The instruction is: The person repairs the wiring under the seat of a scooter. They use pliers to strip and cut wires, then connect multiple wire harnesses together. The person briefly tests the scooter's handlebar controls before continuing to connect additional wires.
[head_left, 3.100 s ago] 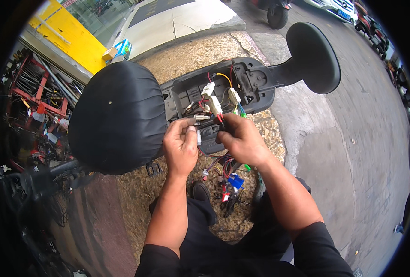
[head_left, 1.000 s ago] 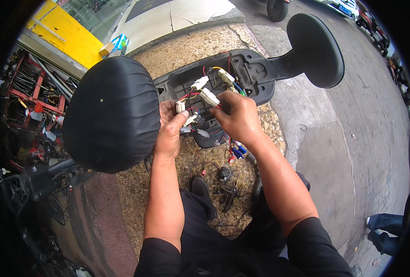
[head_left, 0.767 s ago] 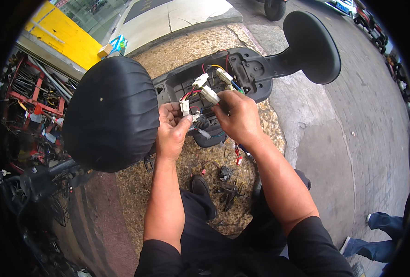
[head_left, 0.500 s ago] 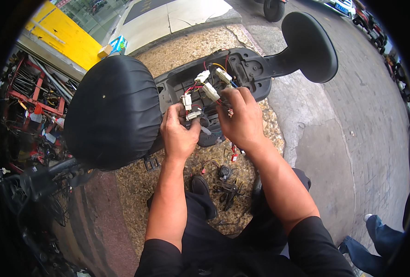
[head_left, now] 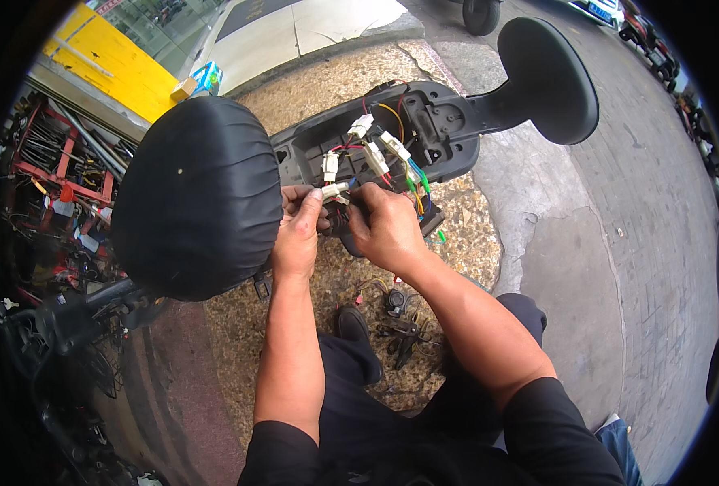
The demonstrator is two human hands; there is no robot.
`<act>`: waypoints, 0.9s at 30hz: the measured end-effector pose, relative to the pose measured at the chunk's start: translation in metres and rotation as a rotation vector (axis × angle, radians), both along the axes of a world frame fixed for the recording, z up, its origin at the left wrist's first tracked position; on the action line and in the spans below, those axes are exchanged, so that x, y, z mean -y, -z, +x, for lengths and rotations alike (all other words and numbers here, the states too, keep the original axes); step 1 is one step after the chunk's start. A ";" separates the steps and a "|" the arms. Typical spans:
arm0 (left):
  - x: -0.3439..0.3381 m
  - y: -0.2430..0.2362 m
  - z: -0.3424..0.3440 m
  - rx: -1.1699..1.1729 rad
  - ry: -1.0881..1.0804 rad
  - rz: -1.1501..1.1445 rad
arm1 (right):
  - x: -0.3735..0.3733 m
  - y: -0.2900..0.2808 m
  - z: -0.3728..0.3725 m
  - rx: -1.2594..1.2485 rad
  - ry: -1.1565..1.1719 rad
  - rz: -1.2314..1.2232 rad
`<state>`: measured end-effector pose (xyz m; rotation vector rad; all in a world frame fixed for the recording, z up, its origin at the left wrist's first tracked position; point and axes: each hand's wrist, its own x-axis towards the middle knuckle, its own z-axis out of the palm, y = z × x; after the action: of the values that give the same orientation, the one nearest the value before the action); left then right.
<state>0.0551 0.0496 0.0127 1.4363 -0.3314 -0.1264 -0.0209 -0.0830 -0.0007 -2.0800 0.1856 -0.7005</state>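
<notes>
An open black plastic housing [head_left: 444,121] of a two-wheeler's front end lies before me, with coloured wires and several white connectors [head_left: 362,125] spilling out. My left hand [head_left: 299,235] pinches a small white connector [head_left: 333,191] between thumb and fingers. My right hand [head_left: 386,228] grips the wire bundle right beside it, fingers curled over the wires. The two hands nearly touch at the connector. A round black cover [head_left: 196,194] sits just left of my left hand.
A black round mirror [head_left: 547,77] sticks out at the upper right. Loose wires and small black parts [head_left: 396,324] lie on the gravelly ground by my shoe [head_left: 351,324]. A cluttered rack with red metal [head_left: 48,166] stands at left; grey pavement [head_left: 643,243] lies to the right.
Both hands have dropped slightly lower from the housing and come together on the small white connector. A passer-by's legs seen at lower right have left the view.
</notes>
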 end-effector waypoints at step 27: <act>-0.016 0.002 -0.031 -0.308 0.197 -0.077 | -0.025 0.017 -0.020 -0.171 -0.189 0.603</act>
<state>0.0240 0.0660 0.0105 1.2827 -0.2198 -0.4846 -0.0408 -0.0581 -0.0176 -1.5483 0.2566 -0.2978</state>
